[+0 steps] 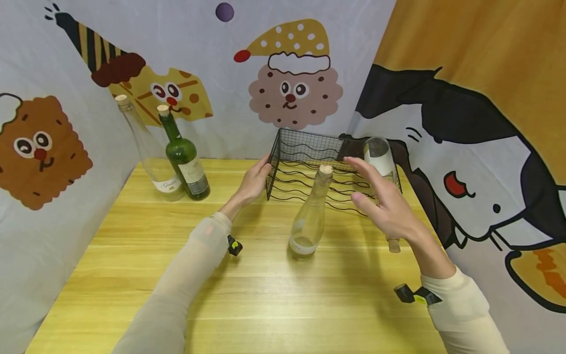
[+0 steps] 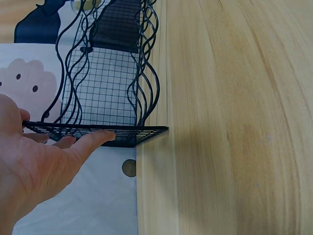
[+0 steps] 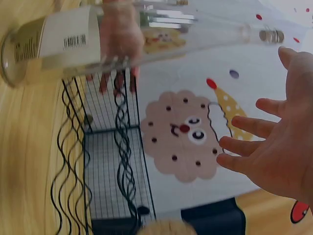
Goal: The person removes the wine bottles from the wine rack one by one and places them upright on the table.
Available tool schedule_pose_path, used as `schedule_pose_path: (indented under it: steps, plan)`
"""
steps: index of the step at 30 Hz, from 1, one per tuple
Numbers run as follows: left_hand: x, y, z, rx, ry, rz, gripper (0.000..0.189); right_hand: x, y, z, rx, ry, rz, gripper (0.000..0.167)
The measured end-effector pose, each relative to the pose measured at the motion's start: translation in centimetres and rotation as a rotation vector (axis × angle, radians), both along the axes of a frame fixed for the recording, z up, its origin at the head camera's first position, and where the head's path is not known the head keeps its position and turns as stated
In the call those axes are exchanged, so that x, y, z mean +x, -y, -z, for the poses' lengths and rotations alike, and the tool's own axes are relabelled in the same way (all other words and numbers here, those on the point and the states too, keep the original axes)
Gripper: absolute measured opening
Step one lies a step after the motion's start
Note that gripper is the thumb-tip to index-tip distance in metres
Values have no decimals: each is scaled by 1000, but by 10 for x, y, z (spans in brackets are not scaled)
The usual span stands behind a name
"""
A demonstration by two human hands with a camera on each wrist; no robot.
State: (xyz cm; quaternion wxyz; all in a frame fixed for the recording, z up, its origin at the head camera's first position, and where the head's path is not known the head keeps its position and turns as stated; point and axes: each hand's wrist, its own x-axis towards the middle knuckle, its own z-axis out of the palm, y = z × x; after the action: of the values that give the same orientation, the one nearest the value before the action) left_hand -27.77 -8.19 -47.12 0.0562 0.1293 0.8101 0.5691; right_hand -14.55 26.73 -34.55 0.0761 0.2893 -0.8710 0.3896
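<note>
My left hand (image 1: pixel 255 183) grips the left end panel of a black wire wine rack (image 1: pixel 318 142); in the left wrist view its thumb lies along the mesh. A clear corked bottle (image 1: pixel 308 223) stands upright on the table in front of the rack. To its right, my right hand (image 1: pixel 383 204) is held in the air with fingers spread and nothing in them; the right wrist view shows them pointing toward the neck of that bottle (image 3: pixel 146 39). Another bottle (image 1: pixel 379 156) lies in the rack's right end, corked neck toward me, partly hidden by my right hand.
At the back left of the wooden table (image 1: pixel 265 305) stand a clear corked bottle (image 1: pixel 152 157) and a green corked wine bottle (image 1: pixel 187 167), side by side. A printed cloth (image 1: pixel 199 29) with cartoon figures hangs right behind the rack and along both sides.
</note>
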Motion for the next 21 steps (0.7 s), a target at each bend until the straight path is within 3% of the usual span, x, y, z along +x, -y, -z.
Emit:
schedule_pose_path:
  steps: [12,21]
  plan:
    - [0,-1,0,-2,-5,0,60,-16,-41,3,7,-41,150,63]
    - [0,-1,-1,9,-4,2,61,-31,-68,14,-36,65,255,66]
